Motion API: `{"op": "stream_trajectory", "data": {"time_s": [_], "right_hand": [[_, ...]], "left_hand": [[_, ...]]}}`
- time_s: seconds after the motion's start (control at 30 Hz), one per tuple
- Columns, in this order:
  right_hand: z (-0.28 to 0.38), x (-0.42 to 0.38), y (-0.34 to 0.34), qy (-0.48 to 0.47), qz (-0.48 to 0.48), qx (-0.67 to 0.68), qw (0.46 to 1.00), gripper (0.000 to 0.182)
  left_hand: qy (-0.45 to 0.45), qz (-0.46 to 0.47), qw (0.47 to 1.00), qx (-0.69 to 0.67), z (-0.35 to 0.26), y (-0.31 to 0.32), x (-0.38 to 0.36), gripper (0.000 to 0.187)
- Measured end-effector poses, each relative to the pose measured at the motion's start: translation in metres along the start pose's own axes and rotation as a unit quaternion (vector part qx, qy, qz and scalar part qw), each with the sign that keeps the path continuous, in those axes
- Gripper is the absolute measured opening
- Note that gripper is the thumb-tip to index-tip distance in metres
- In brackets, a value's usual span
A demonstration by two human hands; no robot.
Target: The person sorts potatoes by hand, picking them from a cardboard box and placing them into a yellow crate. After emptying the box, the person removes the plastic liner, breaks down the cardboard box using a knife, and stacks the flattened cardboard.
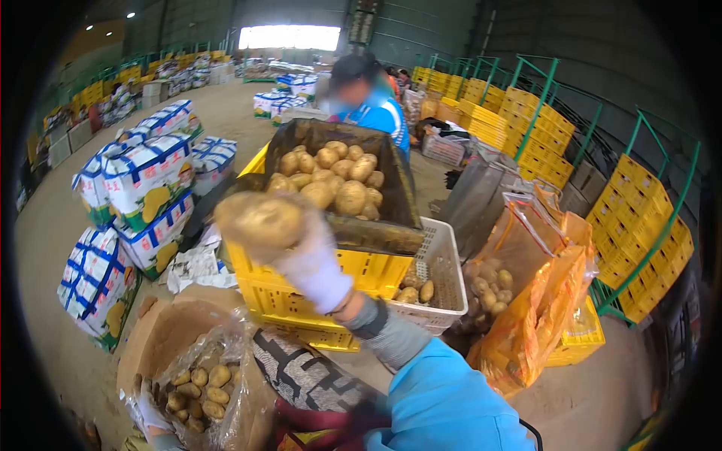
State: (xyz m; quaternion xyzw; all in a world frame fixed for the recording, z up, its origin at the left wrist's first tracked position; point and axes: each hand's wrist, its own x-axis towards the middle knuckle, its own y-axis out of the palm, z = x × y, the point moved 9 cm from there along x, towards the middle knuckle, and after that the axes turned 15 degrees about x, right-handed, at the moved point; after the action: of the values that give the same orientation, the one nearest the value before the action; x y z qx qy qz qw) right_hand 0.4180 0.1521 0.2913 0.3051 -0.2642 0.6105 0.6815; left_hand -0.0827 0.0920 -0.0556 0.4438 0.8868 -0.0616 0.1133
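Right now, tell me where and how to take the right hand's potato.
Probably pinch its left end, coming from the left: the potato looks elongated and juts past the gloved right hand, which shows right of and below it. Blur hides finer detail.

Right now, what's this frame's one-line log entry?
right hand: holding potato, blurred | left hand: at plastic bag, potatoes inside | dark liner: more potatoes

I see the white-gloved right hand (pixel 316 263) gripping a motion-blurred potato (pixel 259 219) beside the yellow crate (pixel 259 289), whose dark liner (pixel 391 222) holds a pile of potatoes (pixel 335 177). At lower left I make out the left hand (pixel 147 413) against a cardboard box (pixel 177 323) with more potatoes in clear plastic (pixel 239 331). Right of the crate I have a white basket (pixel 444 259) and an orange bag (pixel 526 338); beyond it, a person in blue (pixel 380 116).
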Motion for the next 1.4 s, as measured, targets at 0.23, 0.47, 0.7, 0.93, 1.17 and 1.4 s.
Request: {"op": "stream_trajectory", "data": {"time_s": [0.23,0.47,0.7,0.93,1.17,1.4], "right_hand": [[0.137,-0.004,-0.374,-0.083,-0.394,0.01,0.915,0.02],[0.057,-0.017,-0.513,0.037,-0.388,0.202,0.899,0.027],[0.001,0.01,-0.026,0.074,0.06,0.046,0.994,0.017],[-0.27,-0.286,0.289,0.283,0.721,-0.183,0.606,0.048],[-0.458,-0.489,0.309,0.193,0.771,-0.386,0.468,0.04],[-0.539,-0.506,0.23,0.368,0.489,-0.68,0.404,0.036]], "left_hand": [[-0.068,0.093,0.993,0.024,0.068,-0.006,0.041,0.049],[-0.016,0.047,0.997,0.054,0.021,-0.002,-0.015,0.043],[-0.015,0.054,0.997,-0.054,-0.014,-0.003,-0.033,0.036],[0.04,0.032,0.994,-0.094,-0.056,-0.015,-0.056,0.035],[0.123,0.0,0.992,0.032,-0.104,-0.031,-0.077,0.041],[-0.017,0.035,0.992,-0.117,-0.083,-0.025,-0.063,0.045]]}}
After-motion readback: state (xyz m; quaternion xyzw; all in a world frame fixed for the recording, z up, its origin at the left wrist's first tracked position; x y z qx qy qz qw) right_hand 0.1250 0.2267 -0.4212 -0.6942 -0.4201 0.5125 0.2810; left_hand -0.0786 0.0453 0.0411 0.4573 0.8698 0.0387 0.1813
